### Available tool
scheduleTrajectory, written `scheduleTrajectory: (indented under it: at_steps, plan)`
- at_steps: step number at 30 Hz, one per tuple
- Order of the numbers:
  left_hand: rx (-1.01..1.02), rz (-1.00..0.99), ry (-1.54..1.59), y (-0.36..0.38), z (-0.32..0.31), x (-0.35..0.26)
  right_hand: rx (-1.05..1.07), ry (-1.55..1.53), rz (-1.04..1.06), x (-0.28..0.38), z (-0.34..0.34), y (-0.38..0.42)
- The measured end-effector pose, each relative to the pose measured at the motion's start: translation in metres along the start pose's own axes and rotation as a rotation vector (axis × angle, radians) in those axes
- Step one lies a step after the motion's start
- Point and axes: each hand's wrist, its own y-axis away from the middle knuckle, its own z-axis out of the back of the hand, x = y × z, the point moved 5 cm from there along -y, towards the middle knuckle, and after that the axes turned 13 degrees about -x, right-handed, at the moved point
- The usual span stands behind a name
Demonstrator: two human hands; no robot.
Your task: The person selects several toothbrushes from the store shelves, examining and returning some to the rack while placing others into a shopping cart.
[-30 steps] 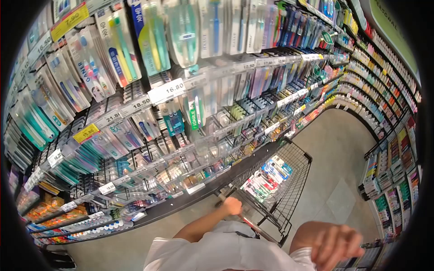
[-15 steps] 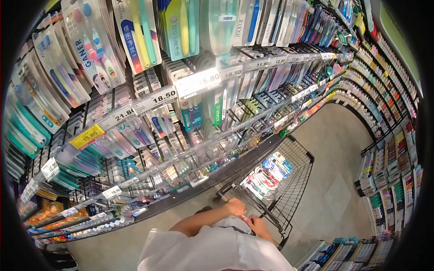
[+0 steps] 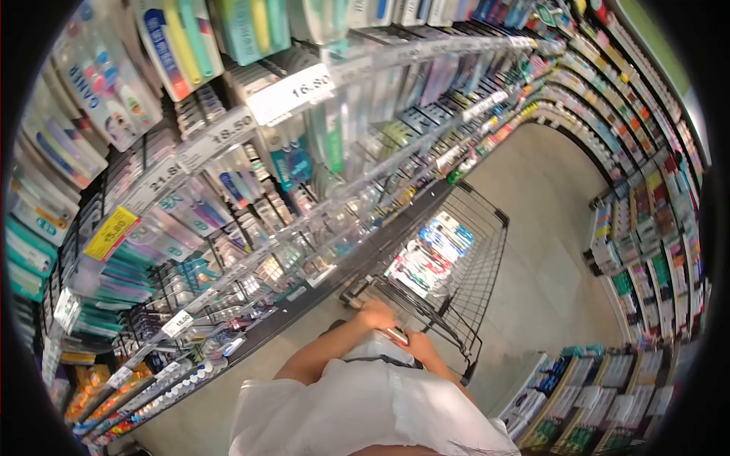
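Note:
Low in the head view, my left hand (image 3: 376, 314) is at the near end of a black wire shopping cart (image 3: 487, 285). My right hand (image 3: 418, 346) is just to its right. A small reddish and pale item (image 3: 397, 334) lies between the two hands; the fingers are too small to make out clearly. Several colourful packages (image 3: 433, 254) lie inside the cart, beyond my hands.
Toothbrush packs (image 3: 179, 42) hang on a long shelf at the left, with price labels (image 3: 293, 93) along its edges. Curved shelves (image 3: 608, 99) line the right. Another display (image 3: 601, 395) stands at the lower right. Grey floor (image 3: 551, 228) lies beyond the cart.
The view has shifted, so shelves and cart appear lower and further left. My hands are slightly higher and further left in view, with the small item showing more clearly between them.

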Motion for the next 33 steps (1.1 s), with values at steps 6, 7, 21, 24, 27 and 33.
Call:
scheduleTrajectory:
  at_steps: [6, 7, 21, 24, 27, 33]
  plan:
    - [0.203, 0.056, 0.063, -0.002, 0.006, -0.001, 0.057, 0.034, -0.048, 0.015, 0.013, -0.001]
    - [0.21, 0.06, 0.071, -0.002, 0.004, 0.0, 0.068, 0.045, -0.055, 0.016, 0.012, 0.001]
    - [0.203, 0.056, 0.041, 0.003, 0.008, 0.001, 0.004, -0.351, 0.207, 0.135, 0.182, -0.032]
    - [0.162, 0.046, 0.045, 0.007, 0.015, -0.002, -0.173, -1.092, 0.399, 0.21, 0.29, 0.001]
    - [0.139, -0.004, 0.031, 0.007, 0.015, 0.0, 0.514, -1.642, 1.193, 0.283, 0.354, 0.018]
    - [0.259, 0.061, -0.003, 0.007, 0.011, 0.003, 0.657, -1.814, 1.077, 0.315, 0.351, 0.024]
